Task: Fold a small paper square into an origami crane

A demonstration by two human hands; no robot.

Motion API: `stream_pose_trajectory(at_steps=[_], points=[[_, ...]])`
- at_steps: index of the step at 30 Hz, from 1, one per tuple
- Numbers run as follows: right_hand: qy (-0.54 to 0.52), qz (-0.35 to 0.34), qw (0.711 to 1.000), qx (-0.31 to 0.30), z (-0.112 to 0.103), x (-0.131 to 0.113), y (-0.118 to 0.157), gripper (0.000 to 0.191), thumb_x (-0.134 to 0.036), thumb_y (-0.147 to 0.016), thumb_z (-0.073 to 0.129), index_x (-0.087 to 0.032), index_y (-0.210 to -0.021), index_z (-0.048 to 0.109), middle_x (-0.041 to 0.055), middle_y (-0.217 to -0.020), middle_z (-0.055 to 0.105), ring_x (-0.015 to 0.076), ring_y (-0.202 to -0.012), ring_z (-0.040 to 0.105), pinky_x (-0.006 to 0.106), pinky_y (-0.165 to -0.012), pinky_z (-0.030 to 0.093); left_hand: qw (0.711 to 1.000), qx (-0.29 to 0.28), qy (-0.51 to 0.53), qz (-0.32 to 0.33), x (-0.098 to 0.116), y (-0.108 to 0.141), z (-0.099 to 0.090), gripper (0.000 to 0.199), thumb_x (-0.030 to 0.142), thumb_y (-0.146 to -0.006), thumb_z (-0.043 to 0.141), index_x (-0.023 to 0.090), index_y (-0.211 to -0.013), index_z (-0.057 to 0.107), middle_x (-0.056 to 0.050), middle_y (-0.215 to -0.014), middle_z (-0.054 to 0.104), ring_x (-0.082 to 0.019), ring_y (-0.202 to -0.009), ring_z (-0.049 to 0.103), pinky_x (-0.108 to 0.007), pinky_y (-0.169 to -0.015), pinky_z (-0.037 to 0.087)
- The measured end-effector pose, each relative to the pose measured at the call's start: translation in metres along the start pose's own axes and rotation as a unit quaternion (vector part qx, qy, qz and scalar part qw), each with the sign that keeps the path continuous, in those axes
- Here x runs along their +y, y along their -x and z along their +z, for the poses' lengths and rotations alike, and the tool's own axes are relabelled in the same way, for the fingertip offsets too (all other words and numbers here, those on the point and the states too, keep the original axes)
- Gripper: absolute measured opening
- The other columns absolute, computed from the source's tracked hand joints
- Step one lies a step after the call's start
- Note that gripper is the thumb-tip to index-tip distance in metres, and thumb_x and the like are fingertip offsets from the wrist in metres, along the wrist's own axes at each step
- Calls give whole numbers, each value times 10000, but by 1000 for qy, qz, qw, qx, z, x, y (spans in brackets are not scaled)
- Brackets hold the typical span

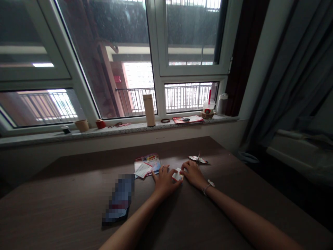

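Observation:
A small folded piece of paper (177, 175), white with coloured print, lies on the table between my two hands. My left hand (165, 183) grips its left and near edges between thumb and forefinger, the other fingers spread out. At the paper's right side, the bent fingers of my right hand (193, 173) close on its edge. Beyond my right hand rests a folded paper figure (198, 159) with pointed ends, like an origami crane. Left of my left hand sits a stack of printed paper sheets (147, 161) with a smaller white piece (143, 170) on top.
A phone with a blurred screen (120, 198) is propped or lying on the brown table (65, 194) to the left. Along the windowsill (135, 125) stand a beige bottle (149, 110), a paper cup (82, 125), a drink with a red straw (208, 106), and scissors (185, 119) on papers.

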State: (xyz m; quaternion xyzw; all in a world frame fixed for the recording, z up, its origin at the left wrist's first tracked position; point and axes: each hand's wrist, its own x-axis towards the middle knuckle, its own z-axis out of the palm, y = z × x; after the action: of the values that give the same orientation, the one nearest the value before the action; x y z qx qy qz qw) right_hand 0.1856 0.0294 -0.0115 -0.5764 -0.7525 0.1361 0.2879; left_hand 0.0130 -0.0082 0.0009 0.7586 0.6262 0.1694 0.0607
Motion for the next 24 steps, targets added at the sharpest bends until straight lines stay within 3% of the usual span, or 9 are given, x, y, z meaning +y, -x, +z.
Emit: stream_pose_trajectory(at_steps=[11, 16, 24], points=[[-2, -1, 1000, -2, 1, 1, 0, 108, -333, -863, 621, -239, -909, 649, 33, -1088, 574, 221, -1105, 477, 337, -960, 341, 999, 10, 42, 13, 1, 1, -3, 342, 517, -769, 680, 414, -1095, 685, -45, -1496, 426, -349, -1417, 283, -762, -1075, 40], [-3, 2, 1000, 3, 1, 1, 0, 119, -325, -852, 630, -225, -908, 656, 49, -1078, 580, 234, -1100, 483, 344, -956, 355, 999, 31, 28, 22, -1, 1, -1, 309, 531, -763, 687, 455, -1062, 709, -18, -1470, 460, -351, -1398, 308, -745, -1088, -6], [-100, -4, 994, 44, 4, 14, -5, 162, -268, -871, 542, -188, -884, 682, 65, -985, 630, 222, -1035, 541, 336, -942, 390, 998, 50, -13, 33, -1, 2, -5, 307, 604, -765, 651, 513, -1055, 698, 24, -1463, 466, -364, -1387, 313, -756, -1078, -26]])
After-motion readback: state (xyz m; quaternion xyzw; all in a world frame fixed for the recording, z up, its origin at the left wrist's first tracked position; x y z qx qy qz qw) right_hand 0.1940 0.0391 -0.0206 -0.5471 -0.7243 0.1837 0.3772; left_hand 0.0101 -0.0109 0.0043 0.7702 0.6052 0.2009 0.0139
